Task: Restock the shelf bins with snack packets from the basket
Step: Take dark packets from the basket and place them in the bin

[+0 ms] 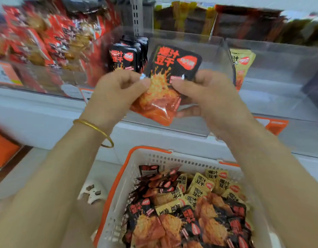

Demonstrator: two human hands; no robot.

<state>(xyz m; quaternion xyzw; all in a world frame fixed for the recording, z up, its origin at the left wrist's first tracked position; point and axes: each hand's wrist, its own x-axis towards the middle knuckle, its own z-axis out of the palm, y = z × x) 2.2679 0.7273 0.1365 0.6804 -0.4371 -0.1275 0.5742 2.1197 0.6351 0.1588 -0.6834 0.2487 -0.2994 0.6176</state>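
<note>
The left hand (117, 90) and right hand (208, 93) each have their grip pinched on a black-and-red snack packet (170, 76), held upright before the clear shelf bin (224, 56), likely to face it like the matching row (125, 58), above the still-full basket (118, 185).

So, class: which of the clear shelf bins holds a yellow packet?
The right-hand bin: a yellow packet stands at its left wall. The middle bin holds black packets instead.
</note>
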